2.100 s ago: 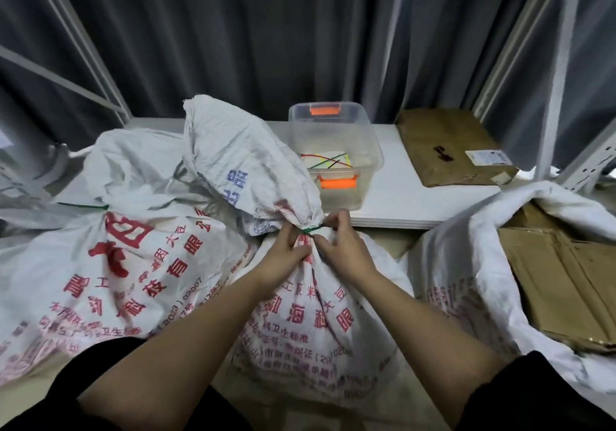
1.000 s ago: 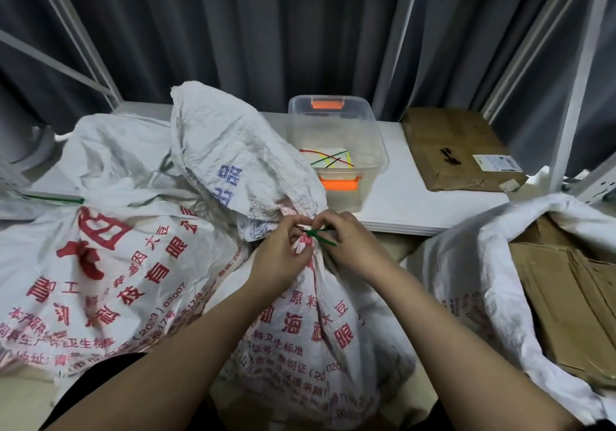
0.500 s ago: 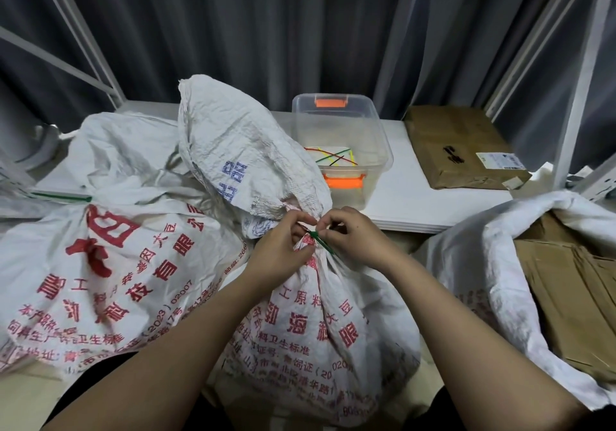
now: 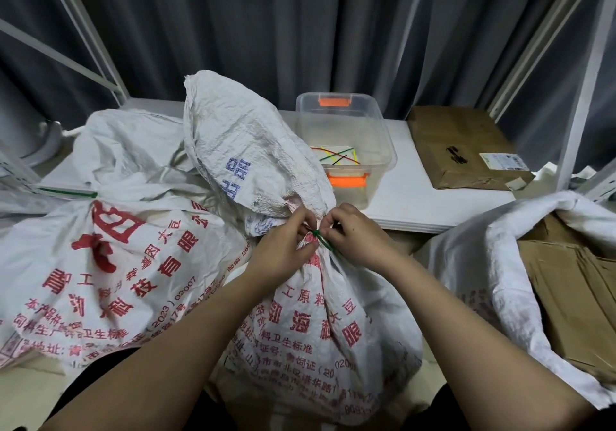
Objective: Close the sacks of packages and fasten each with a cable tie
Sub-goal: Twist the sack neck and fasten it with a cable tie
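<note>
Your left hand (image 4: 283,250) pinches the gathered neck of the middle sack (image 4: 320,324) so it stays bunched, while your right hand (image 4: 353,237) pinches the green cable tie (image 4: 322,240) wrapped there, probably to cinch it. The sack is white woven plastic, crumpled, printed red.

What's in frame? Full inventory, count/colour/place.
middle sack: 1, white with red print, centre, neck gathered
green tie: 1, at that neck
left sack: 1, white with red print, left
right sack: 1, white, right, open, cardboard inside
bin: 1, clear with orange clips, on table, coloured ties inside
parcel: 1, brown, labelled, table right
table: 1, white, behind sacks
left hand: 1, grips neck
right hand: 1, pinches tie
</note>
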